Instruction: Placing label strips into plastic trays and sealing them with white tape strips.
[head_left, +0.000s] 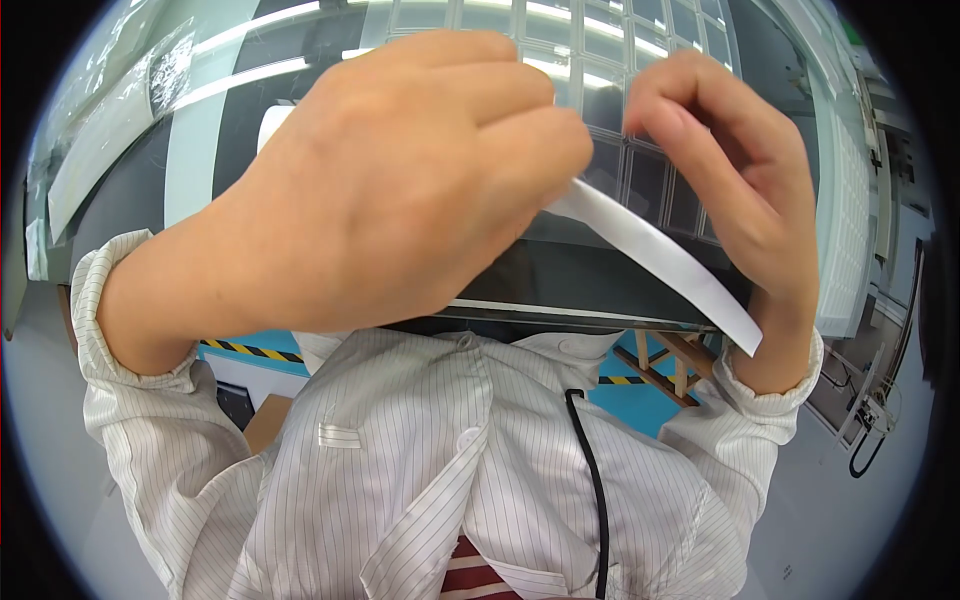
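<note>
My left hand (410,180) is closed in a fist above the glass-topped table, knuckles up. From under its index finger a flat white strip (655,245) hangs out, curving down to the right; its free end passes in front of my right wrist. The fist hides the strip's other end. To the right, apart from the left hand, my right hand (740,150) has its thumb and curled index finger brought together. I cannot make out whether anything sits between those fingertips. A white rounded thing (272,125) shows partly behind my left hand.
Clear plastic trays with rows of compartments (605,105) lie on the dark table beyond my hands. A clear plastic bag (110,130) lies at the far left. The table's front edge (560,312) runs close to my body. A wooden stand (670,365) shows below it.
</note>
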